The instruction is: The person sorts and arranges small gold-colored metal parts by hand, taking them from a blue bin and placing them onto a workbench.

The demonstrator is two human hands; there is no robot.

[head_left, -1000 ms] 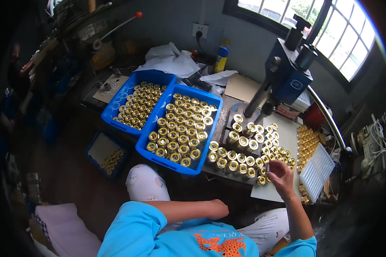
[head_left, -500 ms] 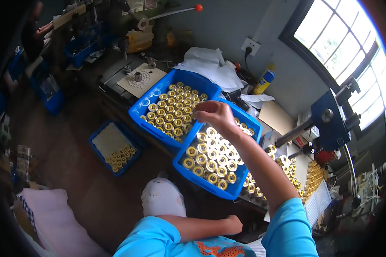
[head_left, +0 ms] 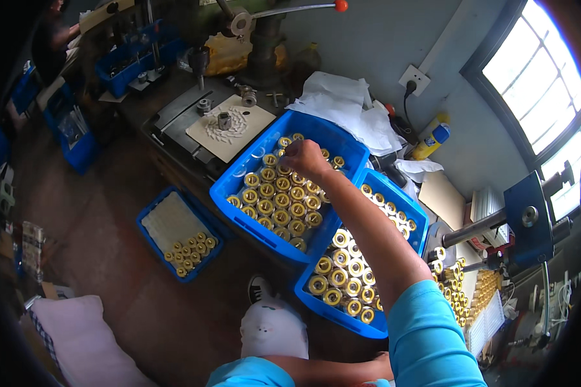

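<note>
Over the far part of the left blue bin, my right hand points its fingertips down, pressed together among round metal parts with brass-coloured rings on top. Whatever is between those fingers is hidden by the hand. My right forearm crosses above the right blue bin, which holds many of the same ringed parts. At the lower edge, by my lap, rests my left hand; my right sleeve partly covers it and its fingers do not show clearly.
A smaller blue bin with several ringed parts stands low at the left. Behind are a lever press, a board with small white pieces and white paper. Another press stands right, beside more parts. A person works far left.
My right hand has moved from the left bin's right side to farther inside it, over the parts. The whole view has shifted, and my right sleeve now partly covers my left hand.
</note>
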